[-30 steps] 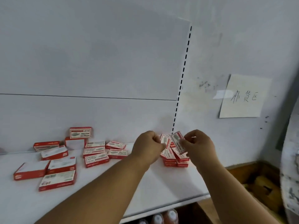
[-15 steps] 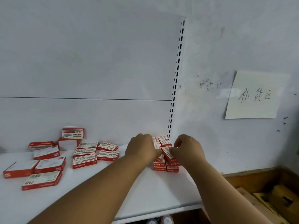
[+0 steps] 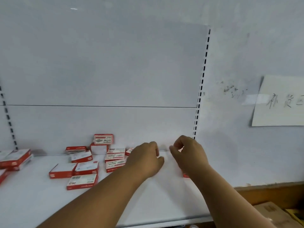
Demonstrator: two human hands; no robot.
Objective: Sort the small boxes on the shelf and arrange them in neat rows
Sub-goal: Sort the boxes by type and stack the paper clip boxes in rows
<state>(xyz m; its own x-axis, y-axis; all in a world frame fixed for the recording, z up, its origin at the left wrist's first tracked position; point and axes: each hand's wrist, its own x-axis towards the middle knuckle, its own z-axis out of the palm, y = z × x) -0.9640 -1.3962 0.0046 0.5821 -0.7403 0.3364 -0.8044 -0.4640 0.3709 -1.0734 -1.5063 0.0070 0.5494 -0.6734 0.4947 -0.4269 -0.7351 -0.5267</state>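
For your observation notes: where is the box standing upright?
In the head view, the upright box stands at the shelf's back, left of the left hand, atop a white-faced box.

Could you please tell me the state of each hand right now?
Left hand: fingers curled, contents hidden; cannot tell.
Right hand: closed, fingers apparently pinching a small box.

paper note (image 3: pixel 279 102) cut off right, right hand (image 3: pixel 189 155) hiding boxes (image 3: pixel 185 175)

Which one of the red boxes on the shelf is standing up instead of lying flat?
The red box at the back, against the shelf's rear wall, perched on another box. Its printed label faces the camera; the others lie flat.
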